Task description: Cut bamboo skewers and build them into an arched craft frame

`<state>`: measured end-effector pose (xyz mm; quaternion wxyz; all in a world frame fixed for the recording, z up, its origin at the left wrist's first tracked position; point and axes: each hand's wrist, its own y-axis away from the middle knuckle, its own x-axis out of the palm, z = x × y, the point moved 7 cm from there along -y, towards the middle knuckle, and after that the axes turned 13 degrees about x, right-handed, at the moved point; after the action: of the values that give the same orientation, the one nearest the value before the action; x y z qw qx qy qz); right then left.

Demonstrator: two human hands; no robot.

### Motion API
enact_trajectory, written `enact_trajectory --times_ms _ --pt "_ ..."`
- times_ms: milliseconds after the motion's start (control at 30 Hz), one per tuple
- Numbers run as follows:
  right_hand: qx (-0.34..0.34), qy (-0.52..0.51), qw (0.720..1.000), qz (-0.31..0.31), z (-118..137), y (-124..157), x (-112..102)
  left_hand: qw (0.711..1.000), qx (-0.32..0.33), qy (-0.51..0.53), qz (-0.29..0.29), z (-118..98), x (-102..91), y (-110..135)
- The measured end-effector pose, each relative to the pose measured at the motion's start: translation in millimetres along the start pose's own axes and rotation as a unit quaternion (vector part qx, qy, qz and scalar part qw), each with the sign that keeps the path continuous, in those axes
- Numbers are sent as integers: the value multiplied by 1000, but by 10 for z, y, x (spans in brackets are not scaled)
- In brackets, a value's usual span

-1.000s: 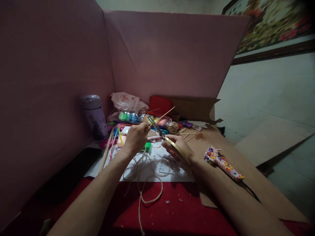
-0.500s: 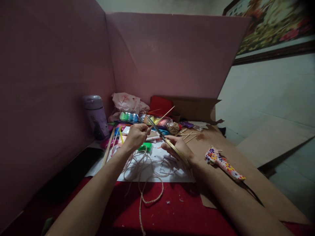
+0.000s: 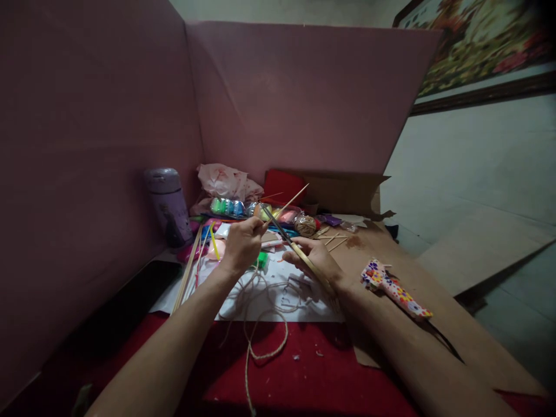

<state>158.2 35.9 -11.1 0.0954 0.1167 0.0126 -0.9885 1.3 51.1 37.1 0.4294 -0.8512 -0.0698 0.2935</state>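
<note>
Pinched in the fingers of my left hand is a thin pointed wooden skewer, slanting up to the right. My right hand is closed round the pale yellow handles of a pair of scissors. Their dark blades reach up and left and cross the skewer just beyond my left fingertips; whether they grip it I cannot make out. Below both hands, loose twine lies in loops over a white sheet and hangs across the red cloth. A green packet lies behind my left wrist.
Packs of coloured clay and a twine ball lie at the back. A purple flask stands left, near wooden sticks. On the cardboard at right rests a flower-patterned glue gun with a black cord. Pink panels rise behind.
My left hand has shifted slightly, its wrist a little to the right, covering more of the green packet. The skewer's tip is marginally higher. The scissors have barely moved.
</note>
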Motion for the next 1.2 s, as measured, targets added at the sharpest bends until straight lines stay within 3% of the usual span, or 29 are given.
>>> enact_trajectory --times_ms 200,400,533,633,733,867,1000,1200 --pt "-13 5 1000 13 -23 -19 18 973 -115 191 53 121 88 0" --pt "-25 6 999 19 -20 -19 8 957 -137 242 83 107 107 -11" --pt "-30 24 999 -1 -8 -20 -20 977 -108 169 68 105 95 -7" --pt "-32 33 999 -10 -4 -23 -21 999 -30 41 15 39 10 -19" --pt "-32 31 999 -15 -3 -17 -6 999 24 -25 -22 -36 -52 -20" --pt "-40 44 998 -17 9 -1 17 997 -35 71 2 21 -14 -25" --pt "-42 59 997 -20 18 7 18 974 -113 197 28 79 51 -15" --pt "-35 54 998 -16 18 14 17 951 -151 269 34 86 73 -1"
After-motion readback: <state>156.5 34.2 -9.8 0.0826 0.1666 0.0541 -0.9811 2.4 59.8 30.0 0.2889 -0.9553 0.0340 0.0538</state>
